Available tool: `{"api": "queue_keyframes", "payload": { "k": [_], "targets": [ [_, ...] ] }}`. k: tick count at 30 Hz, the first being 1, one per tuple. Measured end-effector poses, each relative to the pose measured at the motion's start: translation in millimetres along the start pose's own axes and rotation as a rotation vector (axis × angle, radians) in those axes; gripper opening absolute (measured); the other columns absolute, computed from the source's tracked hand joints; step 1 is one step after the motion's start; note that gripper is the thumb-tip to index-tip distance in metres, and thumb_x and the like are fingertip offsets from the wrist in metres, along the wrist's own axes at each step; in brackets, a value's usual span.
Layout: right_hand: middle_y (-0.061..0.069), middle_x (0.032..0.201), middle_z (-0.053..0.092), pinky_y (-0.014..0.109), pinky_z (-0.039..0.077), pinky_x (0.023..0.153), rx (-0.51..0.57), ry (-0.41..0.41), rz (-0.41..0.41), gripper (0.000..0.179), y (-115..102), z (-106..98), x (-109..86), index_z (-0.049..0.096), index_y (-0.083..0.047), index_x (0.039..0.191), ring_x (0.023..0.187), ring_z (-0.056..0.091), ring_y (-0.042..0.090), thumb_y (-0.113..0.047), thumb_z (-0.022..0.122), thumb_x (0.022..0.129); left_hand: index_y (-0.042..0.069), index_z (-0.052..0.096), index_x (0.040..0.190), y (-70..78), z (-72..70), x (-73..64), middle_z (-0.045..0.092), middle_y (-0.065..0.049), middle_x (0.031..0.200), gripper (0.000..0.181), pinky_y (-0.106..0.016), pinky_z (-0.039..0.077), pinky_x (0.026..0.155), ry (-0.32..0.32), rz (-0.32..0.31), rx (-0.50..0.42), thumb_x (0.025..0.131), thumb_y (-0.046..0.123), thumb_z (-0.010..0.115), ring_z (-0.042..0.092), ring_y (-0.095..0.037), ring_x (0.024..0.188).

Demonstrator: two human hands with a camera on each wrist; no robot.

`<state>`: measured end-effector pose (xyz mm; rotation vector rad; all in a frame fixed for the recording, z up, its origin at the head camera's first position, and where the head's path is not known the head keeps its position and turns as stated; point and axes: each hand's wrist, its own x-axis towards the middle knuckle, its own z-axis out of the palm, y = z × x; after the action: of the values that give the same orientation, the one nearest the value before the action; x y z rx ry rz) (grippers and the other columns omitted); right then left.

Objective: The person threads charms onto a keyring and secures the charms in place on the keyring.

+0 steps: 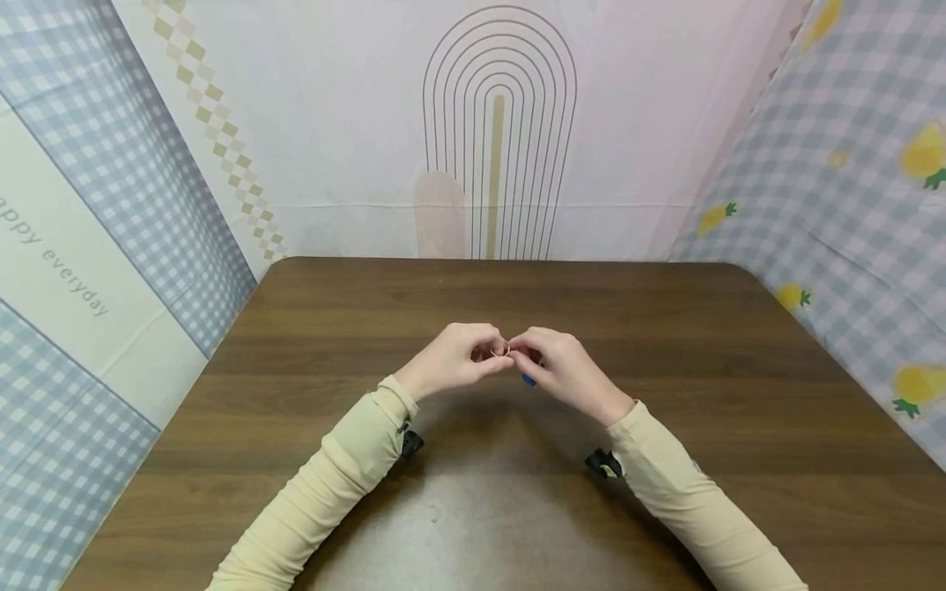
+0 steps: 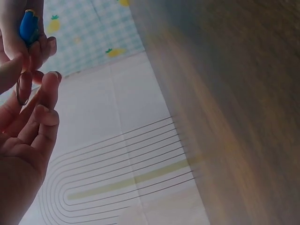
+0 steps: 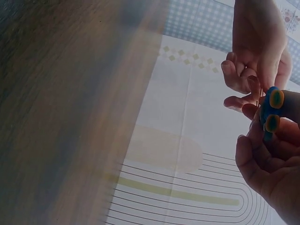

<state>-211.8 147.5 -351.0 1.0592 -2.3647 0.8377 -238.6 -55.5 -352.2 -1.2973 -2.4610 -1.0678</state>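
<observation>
Both hands meet over the middle of the table, fingertips nearly together. My left hand (image 1: 460,358) pinches a thin metal split ring (image 2: 18,90) between thumb and fingers. Opposite it, my right hand (image 1: 567,369) has its thumb and fingertips at the edge of the ring. A small blue charm (image 3: 270,112) with orange-rimmed green ovals lies in the right hand's fingers. From the head, only a bit of blue shows under that hand. Fingers hide where ring and charm join.
A brown wood-grain table (image 1: 355,312) spreads beneath both arms. Behind it hangs a white cloth (image 1: 340,123) with arch lines, and checked cloths flank both sides. A dark wrist camera (image 1: 412,444) sits under the left sleeve, another under the right.
</observation>
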Motion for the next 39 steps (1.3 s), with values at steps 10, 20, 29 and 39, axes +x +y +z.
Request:
{"api": "queue_keyframes", "payload": {
  "k": [10, 20, 29, 39],
  "targets": [
    [-0.001, 0.074, 0.062, 0.020, 0.046, 0.058, -0.015, -0.006, -0.011, 0.005, 0.4, 1.5, 0.6, 0.069, -0.006, 0.091, 0.063, 0.050, 0.004, -0.004, 0.069, 0.087, 0.008, 0.063, 0.083, 1.7, -0.4, 0.5, 0.063, 0.000, 0.076, 0.008, -0.019, 0.046, 0.065, 0.018, 0.078, 0.088, 0.090, 0.009, 0.067, 0.052, -0.007, 0.067],
    [-0.001, 0.076, 0.062, 0.020, 0.046, 0.059, 0.000, -0.065, -0.053, 0.006, 0.2, 1.3, 1.4, 0.069, -0.005, 0.091, 0.064, 0.050, 0.004, -0.002, 0.069, 0.086, 0.007, 0.065, 0.088, -3.6, -6.3, -1.2, 0.064, -0.002, 0.080, 0.007, -0.020, 0.046, 0.070, -0.117, 0.035, 0.035, 0.094, 0.007, 0.061, 0.053, -0.008, 0.072],
    [-0.001, 0.076, 0.063, 0.021, 0.047, 0.059, -0.011, -0.045, -0.039, 0.006, 0.2, 2.2, 0.6, 0.069, -0.005, 0.092, 0.064, 0.051, 0.005, -0.004, 0.070, 0.086, 0.008, 0.062, 0.090, -4.5, -10.5, 0.2, 0.063, -0.010, 0.077, 0.009, -0.019, 0.045, 0.065, -0.175, 0.017, -0.017, 0.097, 0.008, 0.056, 0.053, -0.007, 0.067],
    [0.000, 0.075, 0.060, 0.022, 0.047, 0.059, -0.033, 0.002, -0.052, 0.007, 0.8, 1.0, -0.3, 0.068, -0.002, 0.093, 0.064, 0.052, 0.005, -0.002, 0.069, 0.087, 0.009, 0.062, 0.088, -1.7, -10.2, 0.7, 0.060, -0.003, 0.070, 0.010, -0.019, 0.045, 0.060, -0.086, 0.040, 0.004, 0.095, 0.004, 0.057, 0.051, -0.006, 0.061]
  ]
}}
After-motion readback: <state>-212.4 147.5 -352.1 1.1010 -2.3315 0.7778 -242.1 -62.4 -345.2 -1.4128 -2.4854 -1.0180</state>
